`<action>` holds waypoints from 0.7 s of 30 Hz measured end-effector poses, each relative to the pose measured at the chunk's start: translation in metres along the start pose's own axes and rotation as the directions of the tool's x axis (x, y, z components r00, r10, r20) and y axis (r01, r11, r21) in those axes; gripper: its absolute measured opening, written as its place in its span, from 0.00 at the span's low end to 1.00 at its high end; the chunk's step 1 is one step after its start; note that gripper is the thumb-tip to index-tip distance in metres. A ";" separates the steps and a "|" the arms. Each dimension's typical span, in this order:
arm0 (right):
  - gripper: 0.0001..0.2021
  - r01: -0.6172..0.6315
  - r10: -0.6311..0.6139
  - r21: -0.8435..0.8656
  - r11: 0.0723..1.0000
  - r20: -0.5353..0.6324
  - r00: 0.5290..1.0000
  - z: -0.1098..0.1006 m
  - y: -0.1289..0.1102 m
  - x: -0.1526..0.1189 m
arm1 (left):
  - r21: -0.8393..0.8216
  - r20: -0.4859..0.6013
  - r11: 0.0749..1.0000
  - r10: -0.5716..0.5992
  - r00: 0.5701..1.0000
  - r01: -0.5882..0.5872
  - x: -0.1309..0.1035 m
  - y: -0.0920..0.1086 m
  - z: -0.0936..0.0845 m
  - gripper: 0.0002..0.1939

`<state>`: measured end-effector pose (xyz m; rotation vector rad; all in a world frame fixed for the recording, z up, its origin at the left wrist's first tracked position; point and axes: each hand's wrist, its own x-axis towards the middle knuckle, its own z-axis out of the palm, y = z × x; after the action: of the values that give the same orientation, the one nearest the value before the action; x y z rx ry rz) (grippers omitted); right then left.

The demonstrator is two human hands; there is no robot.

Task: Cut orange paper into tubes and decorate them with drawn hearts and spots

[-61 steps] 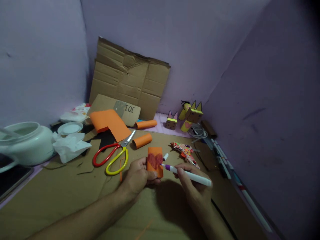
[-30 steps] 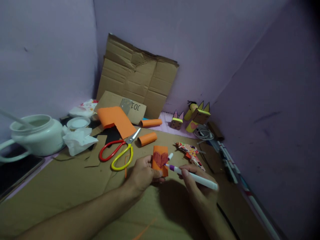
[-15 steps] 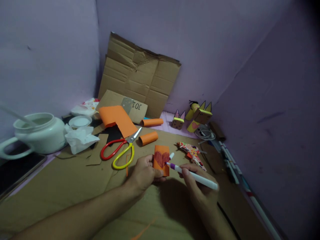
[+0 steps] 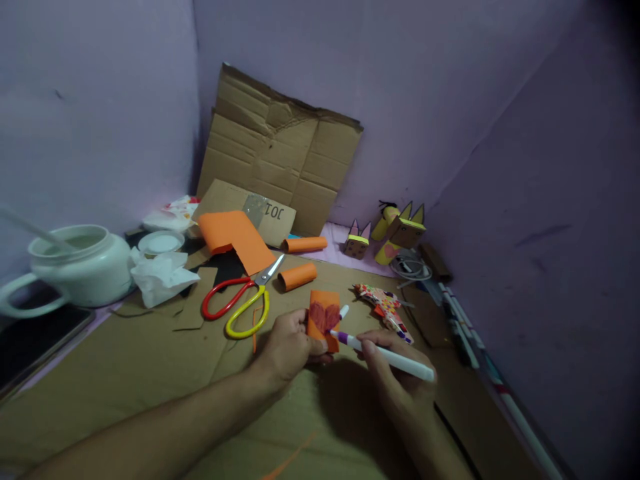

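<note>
Pinching rectangular orange paper [image 4: 325, 316] by its seven-o'clock corner with left hand [image 4: 289, 348], cylindrical white plastic marker [image 4: 406, 364] toward four o'clock with right hand [image 4: 399, 388].

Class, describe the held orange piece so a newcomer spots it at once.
Below the big leaning cardboard, find the red-and-yellow scissors. Right of them, the left hand holds a small orange piece. Unlike the nearby orange rolls, it bears a dark reddish heart.

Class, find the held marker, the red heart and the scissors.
Held marker [image 4: 400, 361], head view: its white barrel.
Red heart [image 4: 324, 316], head view: its coloured-in middle.
Scissors [image 4: 261, 283], head view: where handles and blades meet.
</note>
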<state>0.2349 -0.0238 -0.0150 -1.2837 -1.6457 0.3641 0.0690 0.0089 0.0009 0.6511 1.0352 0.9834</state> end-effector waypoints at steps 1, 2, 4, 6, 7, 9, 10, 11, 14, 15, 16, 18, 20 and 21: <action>0.09 0.007 -0.007 -0.004 1.000 -0.019 1.000 0.000 0.000 0.000 | -0.002 0.003 1.000 0.001 1.000 -0.001 0.000 0.000 0.000 0.18; 0.09 0.014 -0.015 -0.008 1.000 -0.043 0.999 0.000 0.000 0.000 | -0.003 0.005 1.000 0.000 1.000 0.000 0.000 0.000 0.000 0.19; 0.08 0.031 -0.032 -0.010 0.999 -0.051 0.998 0.000 0.000 0.001 | -0.004 0.005 1.000 -0.004 1.000 0.004 0.001 -0.001 0.000 0.20; 0.09 0.035 -0.035 0.000 0.999 -0.018 0.999 0.000 0.000 0.001 | -0.005 0.007 1.000 -0.006 1.000 0.006 0.001 -0.001 -0.001 0.20; 0.09 0.025 -0.025 0.005 1.000 -0.012 1.000 0.000 -0.001 0.001 | -0.003 0.012 1.000 -0.003 1.000 0.003 0.001 -0.001 -0.001 0.20; 0.09 0.008 -0.007 0.022 1.000 -0.032 0.999 0.001 -0.001 0.001 | 0.008 0.032 1.000 0.020 0.999 -0.020 0.001 -0.002 -0.002 0.21; 0.08 0.008 -0.006 0.032 0.999 -0.055 0.998 0.002 -0.001 0.001 | 0.019 0.043 0.999 0.031 0.999 -0.031 0.002 -0.003 -0.002 0.21; 0.08 0.018 -0.014 0.047 0.999 -0.077 0.997 0.002 -0.001 0.001 | 0.031 0.056 0.999 0.039 0.998 -0.041 0.002 -0.005 -0.003 0.22; 0.07 0.059 -0.049 0.086 0.995 -0.123 0.991 0.002 -0.001 0.002 | 0.054 0.068 0.997 0.051 0.996 -0.055 0.003 -0.008 -0.003 0.24; 0.07 0.064 -0.053 0.087 0.994 -0.128 0.990 0.002 -0.001 0.003 | 0.057 0.065 0.997 0.053 0.996 -0.057 0.004 -0.009 -0.003 0.24; 0.07 0.068 -0.057 0.083 0.994 -0.130 0.990 0.002 -0.001 0.004 | 0.059 0.064 0.996 0.056 0.996 -0.060 0.004 -0.009 -0.003 0.24; 0.06 0.077 -0.069 0.063 0.995 -0.122 0.990 0.002 -0.002 0.004 | 0.063 0.071 0.996 0.060 0.996 -0.065 0.004 -0.009 -0.003 0.24; 0.06 0.088 -0.081 0.048 0.995 -0.132 0.988 0.003 -0.002 0.004 | 0.064 0.078 0.996 0.062 0.995 -0.067 0.003 -0.007 -0.002 0.23; 0.06 0.086 -0.080 0.046 0.995 -0.133 0.988 0.003 -0.003 0.004 | 0.065 0.077 0.996 0.064 0.995 -0.069 0.003 -0.005 -0.002 0.22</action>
<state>0.2314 -0.0206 -0.0124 -1.1724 -1.5633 0.2639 0.0697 0.0093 -0.0056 0.7767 0.9892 0.9777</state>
